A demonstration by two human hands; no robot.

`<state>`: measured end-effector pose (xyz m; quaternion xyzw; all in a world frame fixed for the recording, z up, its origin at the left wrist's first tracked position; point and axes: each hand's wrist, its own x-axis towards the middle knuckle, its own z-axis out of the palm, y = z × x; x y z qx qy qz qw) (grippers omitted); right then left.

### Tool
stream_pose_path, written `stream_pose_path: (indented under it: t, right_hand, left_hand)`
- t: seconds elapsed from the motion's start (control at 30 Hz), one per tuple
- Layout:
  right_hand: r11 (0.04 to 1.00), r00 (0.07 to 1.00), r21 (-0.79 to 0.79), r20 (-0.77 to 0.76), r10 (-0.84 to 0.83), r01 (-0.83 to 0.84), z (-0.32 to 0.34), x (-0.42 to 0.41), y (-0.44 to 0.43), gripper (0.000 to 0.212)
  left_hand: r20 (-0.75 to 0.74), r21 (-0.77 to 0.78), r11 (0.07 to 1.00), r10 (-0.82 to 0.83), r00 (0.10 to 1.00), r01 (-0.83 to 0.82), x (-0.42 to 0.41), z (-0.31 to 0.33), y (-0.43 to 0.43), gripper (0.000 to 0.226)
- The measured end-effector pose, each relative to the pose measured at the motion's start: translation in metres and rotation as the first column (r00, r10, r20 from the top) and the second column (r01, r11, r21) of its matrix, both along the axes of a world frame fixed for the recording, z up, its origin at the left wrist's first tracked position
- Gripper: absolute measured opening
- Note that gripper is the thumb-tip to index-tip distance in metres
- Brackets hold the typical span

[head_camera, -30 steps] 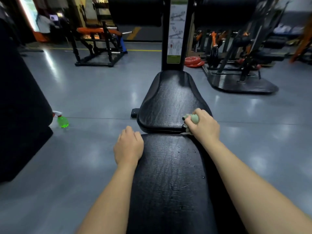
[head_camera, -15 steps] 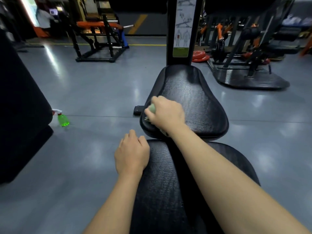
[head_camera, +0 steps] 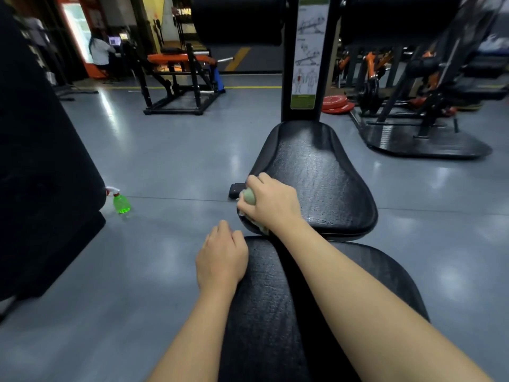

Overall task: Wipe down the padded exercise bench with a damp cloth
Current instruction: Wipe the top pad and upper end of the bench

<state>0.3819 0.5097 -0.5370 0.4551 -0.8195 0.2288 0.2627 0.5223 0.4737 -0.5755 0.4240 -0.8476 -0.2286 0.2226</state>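
Your right hand clenches the cloth against the left edge of the seat pad to scrub it; your left hand, loosely curled, braces on the bench.

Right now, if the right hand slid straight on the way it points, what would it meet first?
The right hand, gripping the green cloth, points forward-left off the edge of the seat pad. Past that edge, the small black frame part looks first in line, though it may sit lower.
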Motion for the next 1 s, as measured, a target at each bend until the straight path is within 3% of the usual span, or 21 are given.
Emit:
stream_pose_path:
  t: [0.17, 0.33, 0.53, 0.67, 0.8, 1.0]
  right_hand:
    - [0.982, 0.979, -0.027, 0.091, -0.184, 0.187, -0.003, -0.025, 0.074, 0.031]
    - [0.918, 0.887, 0.003, 0.257, -0.384, 0.397, -0.002, -0.053, 0.137, 0.030]
    - [0.862, 0.811, 0.050, 0.315, -0.492, 0.504, 0.006, -0.060, 0.134, 0.031]
    - [0.917, 0.890, 0.087, 0.222, -0.398, 0.389, 0.017, -0.042, 0.087, 0.027]
    - [0.965, 0.959, 0.163, 0.164, -0.232, 0.205, 0.020, -0.008, 0.003, 0.038]
    - [0.969, 0.972, 0.188, 0.141, -0.189, 0.162, 0.024, 0.006, -0.060, 0.038]
  left_hand:
    - [-0.013, -0.019, 1.000, 0.005, 1.000, -0.006, 0.005, 0.003, 0.004, 0.022]
    - [-0.010, -0.020, 1.000, -0.003, 1.000, 0.003, 0.007, 0.006, 0.007, 0.022]
    - [0.003, -0.047, 0.999, -0.019, 1.000, 0.019, 0.003, 0.002, 0.004, 0.022]
    - [0.006, -0.061, 0.998, -0.020, 1.000, 0.020, -0.001, -0.001, 0.000, 0.023]
    - [0.009, -0.059, 0.998, -0.011, 1.000, 0.012, -0.003, -0.004, -0.001, 0.023]
    - [-0.008, -0.058, 0.998, 0.011, 1.000, -0.012, -0.004, -0.007, -0.002, 0.024]
